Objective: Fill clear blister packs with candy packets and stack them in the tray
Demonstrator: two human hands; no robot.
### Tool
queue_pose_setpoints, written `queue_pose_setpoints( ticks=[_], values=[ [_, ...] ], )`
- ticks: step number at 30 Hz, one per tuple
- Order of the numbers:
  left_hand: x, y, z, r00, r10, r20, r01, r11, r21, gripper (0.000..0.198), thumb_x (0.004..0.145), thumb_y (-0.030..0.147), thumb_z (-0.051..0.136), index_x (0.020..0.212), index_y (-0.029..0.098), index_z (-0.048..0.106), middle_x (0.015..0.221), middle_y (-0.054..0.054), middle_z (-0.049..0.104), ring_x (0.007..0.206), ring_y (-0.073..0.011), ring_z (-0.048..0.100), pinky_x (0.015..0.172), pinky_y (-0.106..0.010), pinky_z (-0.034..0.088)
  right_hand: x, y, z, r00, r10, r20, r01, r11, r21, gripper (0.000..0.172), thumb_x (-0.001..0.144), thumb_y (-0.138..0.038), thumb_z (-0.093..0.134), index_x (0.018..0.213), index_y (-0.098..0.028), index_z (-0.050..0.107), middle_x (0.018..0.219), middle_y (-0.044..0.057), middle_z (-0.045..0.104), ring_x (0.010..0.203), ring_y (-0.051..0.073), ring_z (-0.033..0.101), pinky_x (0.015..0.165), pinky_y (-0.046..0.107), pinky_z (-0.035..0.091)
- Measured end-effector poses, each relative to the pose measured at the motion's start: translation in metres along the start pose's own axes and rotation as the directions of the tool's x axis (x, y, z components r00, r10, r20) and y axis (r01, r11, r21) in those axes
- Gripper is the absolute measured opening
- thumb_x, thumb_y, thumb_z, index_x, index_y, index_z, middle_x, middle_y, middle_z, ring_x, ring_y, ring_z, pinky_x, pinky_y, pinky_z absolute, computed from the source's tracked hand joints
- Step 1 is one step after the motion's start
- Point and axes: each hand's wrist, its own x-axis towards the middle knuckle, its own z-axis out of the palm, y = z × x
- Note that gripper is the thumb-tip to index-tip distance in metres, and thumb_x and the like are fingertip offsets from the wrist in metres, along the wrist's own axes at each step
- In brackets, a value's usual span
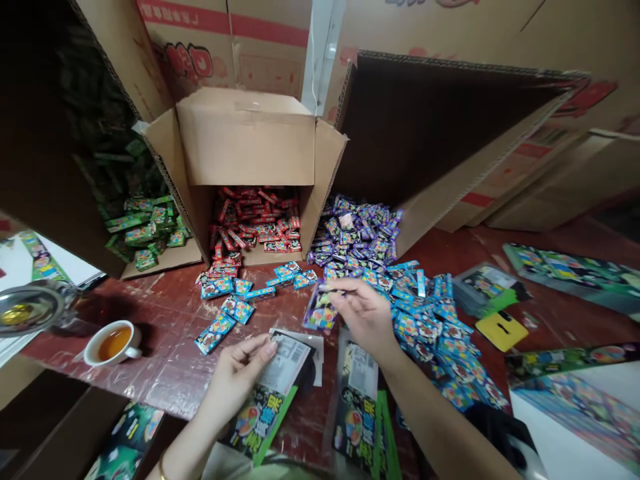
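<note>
My left hand (245,367) is closed on the upper edge of a black and green printed pouch (263,417), thumb on top. The pouch has a pale label panel. Up and to the right of it, my right hand (364,312) pinches purple candy packets (319,308) just above the table; how many is hard to tell. A second printed pouch (356,413) lies below my right wrist. Blue candy packets (425,320) are heaped to the right of my right hand, and a few loose blue packets (237,308) lie to its left.
Open cardboard boxes stand at the back, holding green packets (145,230), red packets (257,217) and purple packets (360,230). A cup of tea (114,343) sits at the left beside a glass vessel (33,310). A yellow object (501,331) and stacked printed packaging (575,270) are at the right.
</note>
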Motion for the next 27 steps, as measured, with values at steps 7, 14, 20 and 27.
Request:
queue_pose_setpoints(
  ticks=[7, 14, 20, 27],
  values=[
    [-0.005, 0.005, 0.004, 0.999, 0.013, -0.035, -0.01, 0.997, 0.08, 0.044, 0.071, 0.05, 0.072, 0.102, 0.018, 0.075, 0.087, -0.005, 0.076, 0.07, -0.0126, 0.06, 0.063, -0.019, 0.047, -0.007, -0.012, -0.002, 0.904, -0.067, 0.422, 0.152, 0.973, -0.171, 0.012, 0.089, -0.017, 0.056, 0.093, -0.018, 0.067, 0.087, 0.006, 0.068, 0.083, 0.016, 0.065, 0.073, 0.028, 0.052],
    [-0.007, 0.015, 0.003, 0.999, 0.05, -0.006, -0.047, 0.976, 0.214, 0.047, 0.074, 0.054, 0.067, 0.1, 0.016, 0.076, 0.089, -0.006, 0.076, 0.073, -0.0158, 0.06, 0.065, -0.022, 0.047, -0.015, -0.006, 0.0, 0.984, -0.084, 0.156, 0.104, 0.986, -0.126, 0.012, 0.089, -0.016, 0.056, 0.099, -0.02, 0.062, 0.095, 0.006, 0.066, 0.088, 0.016, 0.063, 0.075, 0.027, 0.05],
    [-0.012, 0.006, 0.013, 0.998, 0.04, 0.054, -0.052, 0.967, 0.248, 0.048, 0.08, 0.055, 0.06, 0.103, 0.014, 0.074, 0.079, -0.005, 0.074, 0.072, -0.0174, 0.061, 0.06, -0.022, 0.045, -0.02, -0.004, 0.004, 0.912, 0.051, 0.408, 0.037, 0.978, -0.205, 0.01, 0.091, -0.02, 0.053, 0.087, -0.017, 0.061, 0.08, 0.003, 0.064, 0.074, 0.013, 0.06, 0.067, 0.024, 0.046],
    [-0.021, -0.011, 0.026, 0.985, 0.151, 0.079, -0.171, 0.869, 0.464, 0.042, 0.088, 0.048, 0.049, 0.108, 0.02, 0.072, 0.095, -0.007, 0.075, 0.089, -0.0232, 0.068, 0.079, -0.028, 0.049, -0.024, 0.001, 0.002, 0.827, 0.134, 0.546, -0.02, 0.977, -0.21, 0.019, 0.09, -0.026, 0.055, 0.075, -0.016, 0.06, 0.081, 0.004, 0.057, 0.08, 0.015, 0.055, 0.072, 0.027, 0.045]
  ],
)
